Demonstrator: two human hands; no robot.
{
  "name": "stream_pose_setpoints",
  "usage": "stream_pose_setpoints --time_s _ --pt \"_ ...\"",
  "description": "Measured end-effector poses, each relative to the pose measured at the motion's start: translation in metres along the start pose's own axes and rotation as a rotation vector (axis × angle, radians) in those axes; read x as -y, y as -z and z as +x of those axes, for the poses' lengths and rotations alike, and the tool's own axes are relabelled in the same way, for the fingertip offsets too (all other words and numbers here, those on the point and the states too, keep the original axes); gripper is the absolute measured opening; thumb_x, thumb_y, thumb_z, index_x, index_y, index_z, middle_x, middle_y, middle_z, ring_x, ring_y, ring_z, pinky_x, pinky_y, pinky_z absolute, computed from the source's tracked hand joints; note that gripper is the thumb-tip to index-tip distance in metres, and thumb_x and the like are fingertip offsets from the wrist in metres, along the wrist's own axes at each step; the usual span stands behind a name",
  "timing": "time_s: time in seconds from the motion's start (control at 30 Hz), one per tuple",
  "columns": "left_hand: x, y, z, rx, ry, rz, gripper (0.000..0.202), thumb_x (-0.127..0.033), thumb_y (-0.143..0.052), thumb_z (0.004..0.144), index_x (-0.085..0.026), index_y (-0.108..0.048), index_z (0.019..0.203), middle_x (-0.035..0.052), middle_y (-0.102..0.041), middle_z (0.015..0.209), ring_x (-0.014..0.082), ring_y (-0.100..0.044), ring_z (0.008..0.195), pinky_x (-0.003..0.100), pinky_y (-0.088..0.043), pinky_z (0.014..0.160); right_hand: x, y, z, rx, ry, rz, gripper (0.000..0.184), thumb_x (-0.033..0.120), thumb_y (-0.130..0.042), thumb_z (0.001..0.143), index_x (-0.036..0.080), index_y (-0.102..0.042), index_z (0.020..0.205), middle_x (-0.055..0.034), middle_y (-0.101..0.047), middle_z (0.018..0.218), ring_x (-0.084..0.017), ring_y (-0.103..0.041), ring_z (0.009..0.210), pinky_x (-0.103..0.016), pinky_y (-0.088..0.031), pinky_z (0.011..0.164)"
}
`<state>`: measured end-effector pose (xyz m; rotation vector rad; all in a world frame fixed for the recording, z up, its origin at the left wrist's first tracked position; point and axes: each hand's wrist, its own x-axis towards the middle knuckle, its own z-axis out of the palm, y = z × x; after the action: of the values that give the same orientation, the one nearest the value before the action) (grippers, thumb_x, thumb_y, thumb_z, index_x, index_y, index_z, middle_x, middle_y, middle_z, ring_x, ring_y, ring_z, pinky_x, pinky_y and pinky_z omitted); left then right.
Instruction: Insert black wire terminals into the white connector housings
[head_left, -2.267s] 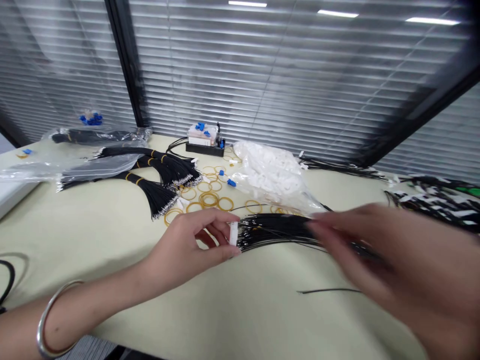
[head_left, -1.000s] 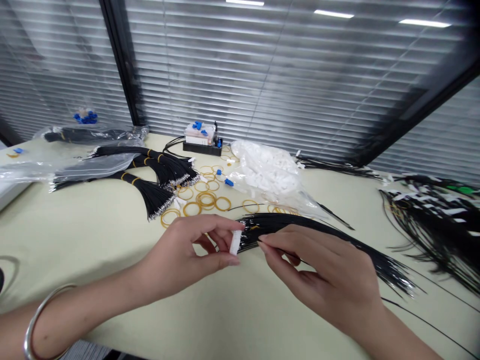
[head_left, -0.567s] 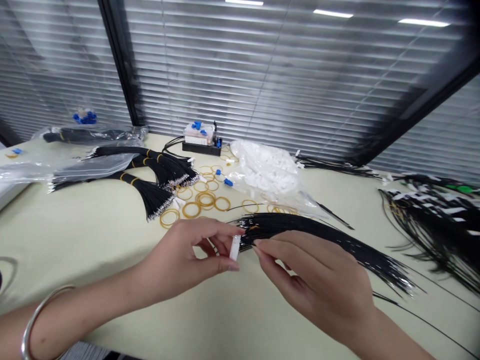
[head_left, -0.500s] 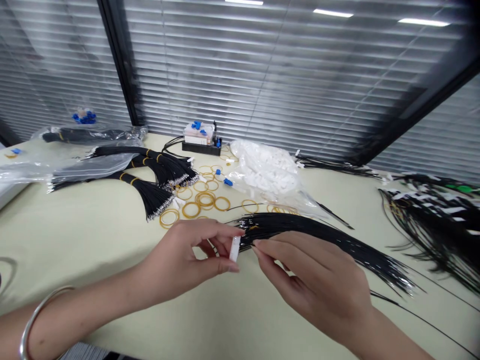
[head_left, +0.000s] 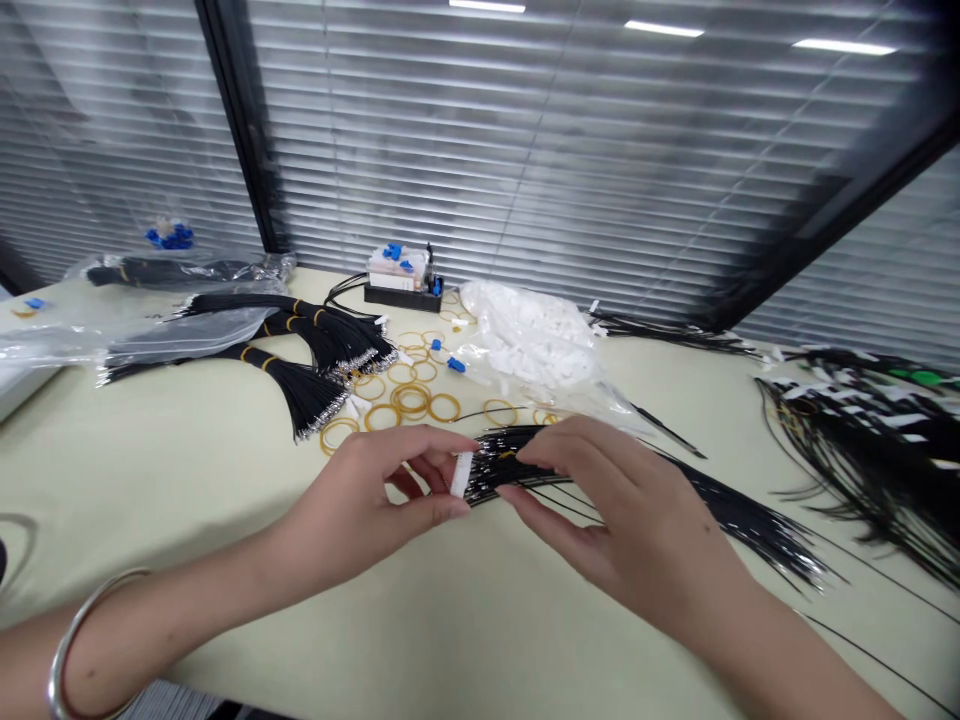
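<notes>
Between the thumb and fingers of my left hand point(head_left: 401, 485) is a small white plastic connector housing point(head_left: 461, 475), held tilted slightly off upright. My right hand point(head_left: 619, 510) hovers just to its right, thumb and fingers apart with a gap between them. Nothing shows in that gap except the wires lying behind. The bundle of thin black wires point(head_left: 720, 498) with silvery tips lies on the table behind both hands, and my right hand hides its middle. A yellow band point(head_left: 508, 455) circles the bundle near its left end.
Yellow rubber bands point(head_left: 411, 400) are scattered beyond my hands. A clear bag of white parts point(head_left: 536, 340) lies behind them. More banded black wire bundles point(head_left: 300, 395) are at the left, with others point(head_left: 885, 430) at the right. A black tray point(head_left: 403, 297) stands near the blinds.
My right thumb and fingers have spread from a pinch, and the fingers have risen over the wire bundle. My left hand has shifted slightly left and up with the connector housing.
</notes>
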<state>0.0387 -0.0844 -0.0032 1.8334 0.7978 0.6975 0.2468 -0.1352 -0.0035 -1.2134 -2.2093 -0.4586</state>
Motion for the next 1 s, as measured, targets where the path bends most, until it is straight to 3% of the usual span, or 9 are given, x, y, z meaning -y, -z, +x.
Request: stream_pose_setpoints --time_s 0.1,0.17,0.3,0.5,0.6,0.73,0.8,0.9,1.0 --pt "-0.001 0.001 0.001 0.009 0.023 -0.009 0.030 -0.017 -0.065 0.075 -0.020 -0.063 0.105 -0.0026 -0.062 0.079 0.0085 -0.058 0.070 0.018 -0.049 0.066 -0.005 0.000 0.000 0.109 -0.092 0.075 0.029 0.030 -0.055 0.083 0.017 -0.050 0.108 -0.0067 -0.059 0.100 -0.017 -0.056 0.094 -0.032 -0.047 0.079" --pt "-0.002 0.001 0.001 0.021 0.037 -0.013 0.030 -0.017 -0.065 0.075 -0.020 -0.062 0.105 -0.0028 -0.061 0.078 0.0084 -0.058 0.070 0.018 -0.049 0.066 -0.006 -0.001 -0.001 0.188 -0.140 0.164 0.026 0.028 -0.052 0.085 0.019 -0.051 0.110 -0.0050 -0.061 0.100 -0.015 -0.057 0.093 -0.030 -0.048 0.079" --pt "-0.004 0.002 -0.001 0.015 0.055 -0.002 0.030 -0.019 -0.065 0.075 -0.020 -0.062 0.105 -0.0032 -0.061 0.078 0.0079 -0.057 0.069 0.018 -0.048 0.063 -0.008 0.000 0.002 0.329 -0.272 0.380 0.017 0.030 -0.047 0.087 0.021 -0.060 0.095 -0.0009 -0.063 0.086 -0.010 -0.058 0.075 -0.021 -0.046 0.062" --pt "0.000 0.002 0.000 -0.010 0.031 0.013 0.028 -0.019 -0.061 0.078 -0.025 -0.059 0.105 -0.0037 -0.061 0.082 0.0084 -0.057 0.072 0.019 -0.048 0.066 -0.020 0.016 0.011 0.551 -0.445 0.638 0.034 0.044 -0.043 0.089 0.017 -0.061 0.079 0.0001 -0.053 0.063 -0.006 -0.044 0.056 -0.017 -0.035 0.047" --pt "0.002 0.002 0.000 0.014 0.044 -0.014 0.023 -0.018 -0.058 0.080 -0.025 -0.055 0.102 -0.0037 -0.061 0.083 0.0082 -0.057 0.073 0.019 -0.046 0.064 -0.024 0.021 0.010 0.462 -0.353 0.562 0.034 0.039 -0.043 0.090 0.016 -0.061 0.074 0.0000 -0.050 0.060 -0.006 -0.042 0.054 -0.018 -0.033 0.047" --pt "0.000 0.002 0.000 0.054 0.099 -0.179 0.037 -0.017 -0.063 0.076 -0.024 -0.049 0.109 -0.0020 -0.062 0.088 0.0091 -0.057 0.079 0.019 -0.046 0.067 -0.019 0.024 0.005 0.091 -0.056 0.312 0.010 0.019 -0.054 0.086 0.019 -0.063 0.088 -0.0003 -0.052 0.067 -0.007 -0.046 0.060 -0.021 -0.036 0.054" --pt "-0.004 0.002 0.001 0.071 0.150 -0.343 0.044 -0.018 -0.068 0.072 -0.022 -0.049 0.111 0.0000 -0.063 0.093 0.0101 -0.058 0.085 0.021 -0.048 0.074 -0.014 0.026 0.005 -0.033 0.090 0.155 0.012 0.014 -0.058 0.082 0.019 -0.062 0.092 -0.0005 -0.052 0.066 -0.008 -0.045 0.060 -0.024 -0.036 0.055" --pt "-0.008 0.004 0.002 0.093 0.210 -0.494 0.038 -0.017 -0.070 0.070 -0.017 -0.057 0.105 0.0021 -0.064 0.096 0.0106 -0.060 0.088 0.022 -0.049 0.077 -0.009 0.031 0.005 -0.089 0.260 -0.033 0.015 0.012 -0.061 0.079 0.016 -0.060 0.094 -0.0005 -0.054 0.063 -0.009 -0.042 0.057 -0.027 -0.031 0.054" --pt "-0.008 0.004 0.002 0.089 0.197 -0.485 0.033 -0.015 -0.069 0.071 -0.017 -0.062 0.102 0.0022 -0.065 0.096 0.0095 -0.060 0.083 0.020 -0.050 0.073 -0.010 0.032 0.005 -0.074 0.295 -0.050 0.016 0.012 -0.060 0.080 0.015 -0.059 0.095 -0.0006 -0.053 0.063 -0.009 -0.042 0.056 -0.028 -0.031 0.054"
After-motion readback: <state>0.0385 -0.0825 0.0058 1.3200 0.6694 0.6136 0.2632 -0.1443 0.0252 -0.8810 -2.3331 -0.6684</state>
